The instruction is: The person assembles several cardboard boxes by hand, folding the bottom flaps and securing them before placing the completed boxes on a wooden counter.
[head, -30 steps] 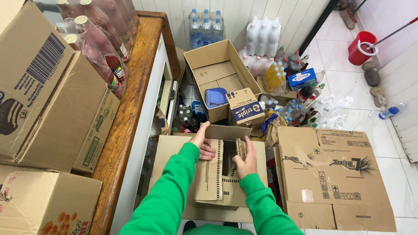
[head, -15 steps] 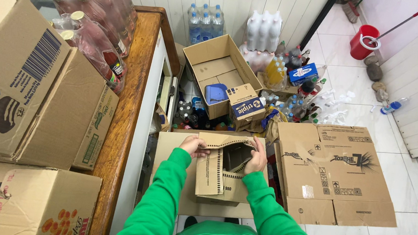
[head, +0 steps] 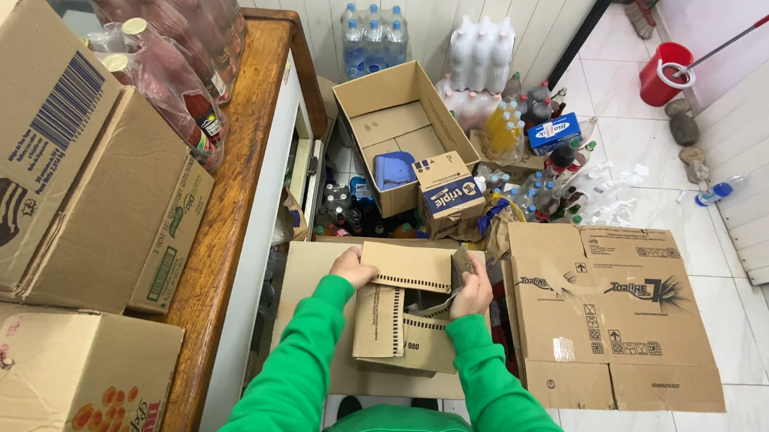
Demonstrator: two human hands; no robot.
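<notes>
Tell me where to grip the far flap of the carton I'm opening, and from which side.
Probably take the far flap by its two short ends, one from each side, as the left hand and right hand do now. It stands raised across the carton, its toothed edge toward you, so the ends are free.

Box interior [head: 420, 318] hidden behind raised flap [head: 406, 265]. Right hand [head: 473, 293] fingers partly tucked behind flap edge. Stacked cartons [head: 33, 152] cut off at left edge. Small bottles [head: 349, 206] behind the surface [head: 243, 132] too cluttered to tell apart.
</notes>
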